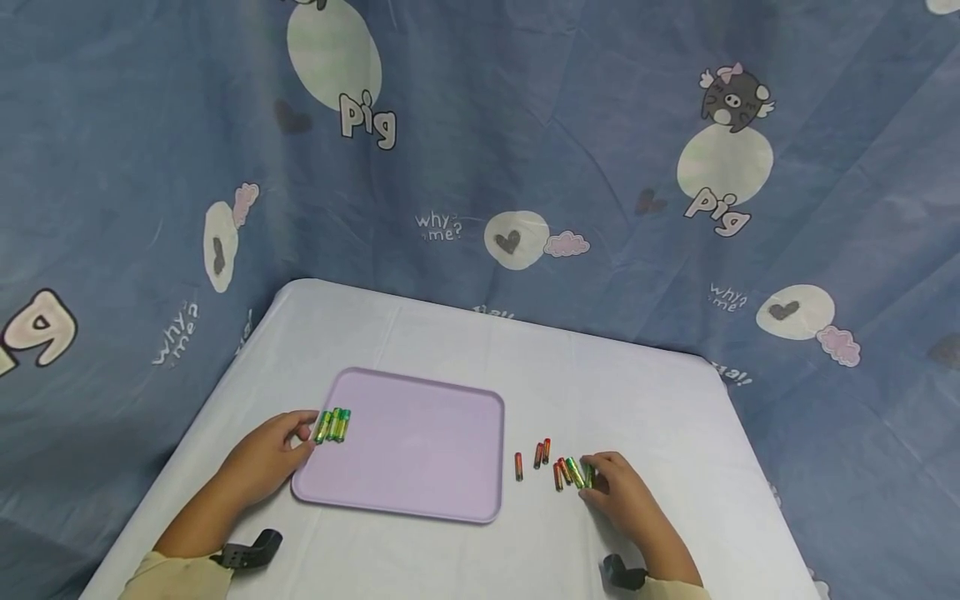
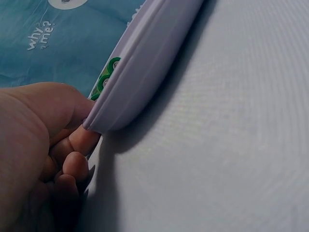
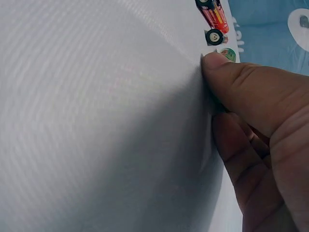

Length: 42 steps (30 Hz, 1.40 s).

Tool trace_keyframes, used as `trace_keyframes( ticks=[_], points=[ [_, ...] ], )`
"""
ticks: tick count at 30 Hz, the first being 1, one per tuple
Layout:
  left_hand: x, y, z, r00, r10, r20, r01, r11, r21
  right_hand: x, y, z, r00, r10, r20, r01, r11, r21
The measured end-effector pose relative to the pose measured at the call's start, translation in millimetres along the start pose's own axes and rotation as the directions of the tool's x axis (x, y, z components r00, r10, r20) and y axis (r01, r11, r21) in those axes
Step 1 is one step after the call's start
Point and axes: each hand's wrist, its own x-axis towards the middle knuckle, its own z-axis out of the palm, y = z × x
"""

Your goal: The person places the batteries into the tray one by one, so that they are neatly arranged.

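Observation:
A pale purple tray (image 1: 405, 450) lies on the white table, with several green-and-yellow batteries (image 1: 332, 426) side by side at its left edge. My left hand (image 1: 270, 454) is at that edge; in the left wrist view, thumb and curled fingers (image 2: 77, 164) pinch the tray's rim. Past the rim, green battery ends (image 2: 105, 79) show. Right of the tray, my right hand (image 1: 617, 492) pinches a green battery (image 1: 589, 476) between thumb and forefinger, mostly covered by them. Another green battery (image 1: 575, 472) lies just left of it, beside red batteries (image 1: 558, 477).
More red batteries (image 1: 538, 456) lie between the tray and my right hand, one single red battery (image 1: 518, 467) nearest the tray. A blue patterned cloth (image 1: 480, 167) hangs behind the white-covered table (image 1: 600, 375). Both wrists wear a black device (image 1: 251, 552).

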Motion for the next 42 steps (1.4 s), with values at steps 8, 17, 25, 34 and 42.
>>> trace_keyframes(
  ticks=[8,17,25,34,42],
  points=[
    [1.1,-3.0,1.3,1.000,-0.003,0.005,0.003,1.000,0.000,-3.3,-4,-4,0.998,-0.007,-0.055,0.004,0.999,-0.045],
    [2.8,-4.0,1.3,1.000,-0.009,0.010,0.009,1.000,0.004,0.3,-12,-7,0.988,-0.095,-0.119,0.094,0.995,-0.015],
    [1.4,-0.2,-0.5,1.000,-0.020,0.013,0.020,1.000,0.003,11.7,-39,-3,0.977,-0.148,-0.157,0.155,0.987,0.031],
    [1.1,0.2,0.5,1.000,-0.014,0.011,0.014,1.000,-0.001,25.6,-72,7,0.952,-0.235,-0.196,0.252,0.965,0.066],
    [1.3,0.2,-0.6,1.000,-0.008,0.006,0.008,1.000,0.001,38.9,-104,17,0.935,-0.283,-0.213,0.305,0.949,0.079]
  ],
)
